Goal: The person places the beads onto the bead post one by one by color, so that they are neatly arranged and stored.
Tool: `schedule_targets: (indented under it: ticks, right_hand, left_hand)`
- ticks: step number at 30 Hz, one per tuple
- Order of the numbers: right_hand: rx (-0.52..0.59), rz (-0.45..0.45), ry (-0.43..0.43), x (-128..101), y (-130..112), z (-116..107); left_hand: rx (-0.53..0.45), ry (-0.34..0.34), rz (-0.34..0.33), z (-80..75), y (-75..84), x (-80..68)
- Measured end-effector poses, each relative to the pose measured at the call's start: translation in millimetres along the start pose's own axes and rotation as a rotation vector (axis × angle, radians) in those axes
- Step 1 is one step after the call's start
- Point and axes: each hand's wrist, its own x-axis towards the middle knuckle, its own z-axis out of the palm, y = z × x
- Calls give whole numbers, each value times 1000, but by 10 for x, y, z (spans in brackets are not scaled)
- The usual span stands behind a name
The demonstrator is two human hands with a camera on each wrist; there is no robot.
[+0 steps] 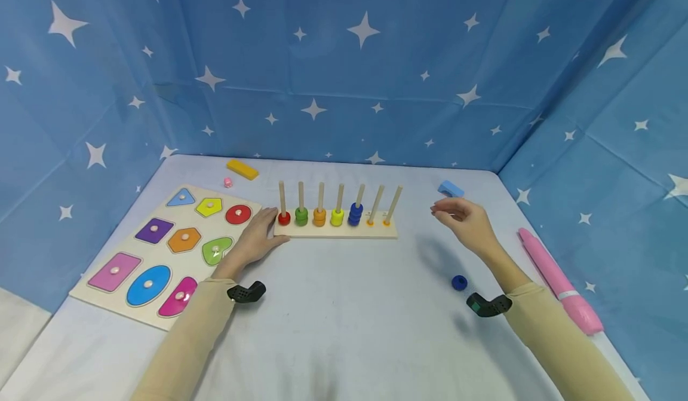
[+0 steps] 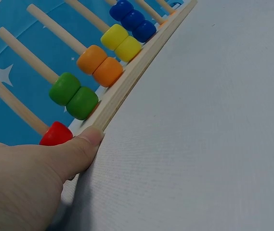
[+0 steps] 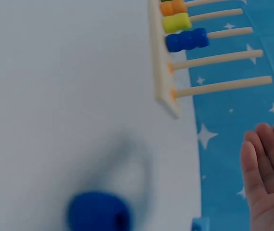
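A wooden peg board (image 1: 335, 232) stands on the table with a row of upright pegs. Red, green, orange, yellow and dark blue beads (image 1: 355, 214) sit on the left and middle pegs; the two rightmost pegs are bare. My left hand (image 1: 256, 238) grips the board's left end, its thumb along the front edge by the red bead (image 2: 57, 134). Above the table, right of the board, my right hand (image 1: 464, 225) is raised with fingers loosely bent and nothing in them. A loose dark blue bead (image 1: 459, 282) lies on the table below it.
A shape puzzle board (image 1: 201, 210) with knobbed pieces lies at the left, under the left forearm. Toward the back are a yellow block (image 1: 242, 169), a small pink piece (image 1: 228, 182) and a light blue block (image 1: 450, 189). A pink, long object (image 1: 559, 281) lies along the right edge.
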Motion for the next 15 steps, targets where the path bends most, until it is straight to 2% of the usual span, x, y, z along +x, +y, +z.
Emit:
schedule_targets:
  ticks: [5, 11, 15]
  right_hand:
    - [70, 38, -95, -290, 246, -45]
    - [3, 64, -154, -614, 700, -88]
    - [-28, 70, -190, -795, 812, -130]
  left_hand:
    - [7, 2, 0, -11, 10, 0]
    - [5, -2, 3, -4, 10, 5]
    - [6, -3, 1, -7, 15, 2]
